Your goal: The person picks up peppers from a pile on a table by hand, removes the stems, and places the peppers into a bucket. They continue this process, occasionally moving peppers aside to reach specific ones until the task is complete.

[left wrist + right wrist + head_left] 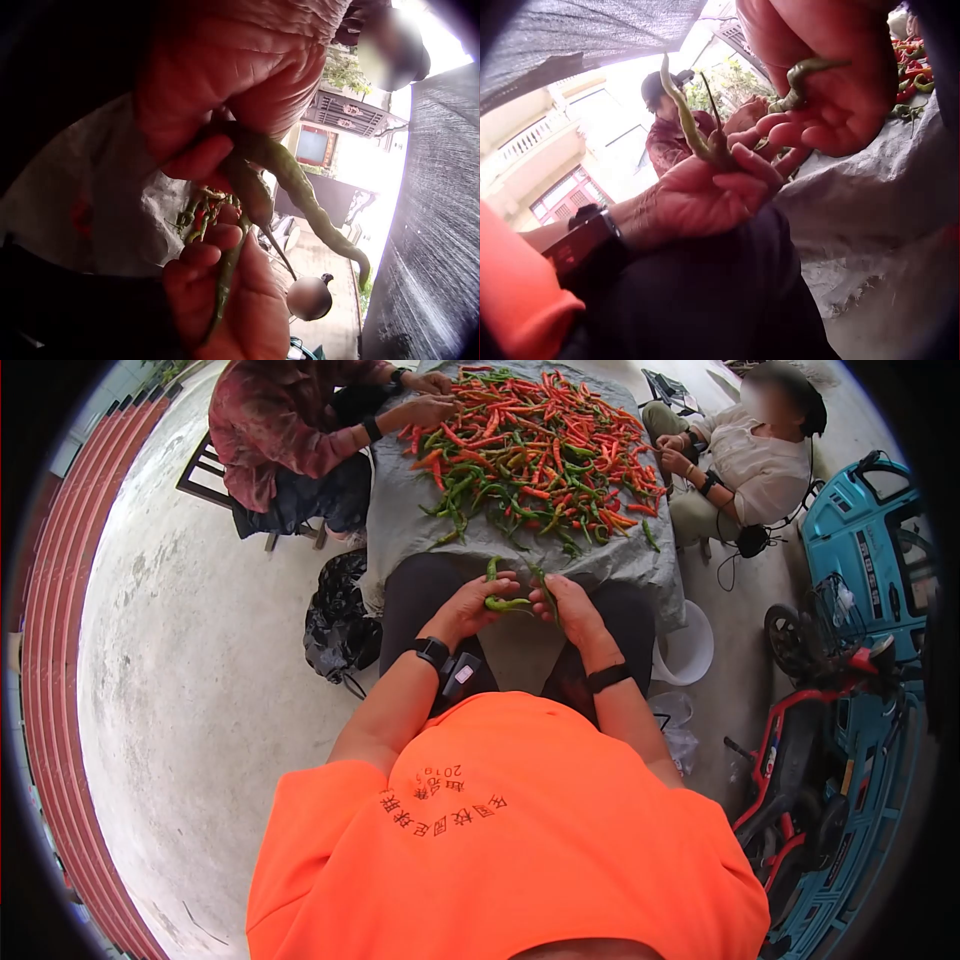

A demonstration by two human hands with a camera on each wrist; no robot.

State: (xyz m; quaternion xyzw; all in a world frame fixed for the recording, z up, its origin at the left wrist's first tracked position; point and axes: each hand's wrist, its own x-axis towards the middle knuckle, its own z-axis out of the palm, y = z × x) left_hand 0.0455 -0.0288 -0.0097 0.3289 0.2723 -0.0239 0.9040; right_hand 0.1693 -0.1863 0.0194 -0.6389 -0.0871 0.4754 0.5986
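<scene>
My left hand [470, 608] holds green chili peppers [508, 604] between thumb and fingers, just in front of the table edge. In the left wrist view, a long wavy chili pepper [304, 191] and a shorter one [251, 191] with a thin stem stick out of its grip. Close beside it, my right hand [570, 608] pinches another green chili pepper [543, 588]. The right wrist view shows this curled pepper [798, 86] against the thumb and fingers of my right hand [829, 112]. Both hands are over my lap, near each other.
A heap of red and green chili peppers [540, 445] covers the grey sheet [400, 520] on the table. Two people sit at its left and right sides. A black plastic bag [340, 615] lies at left, a white bucket [690, 645] at right, near a red scooter [790, 740] and blue vehicle [865, 560].
</scene>
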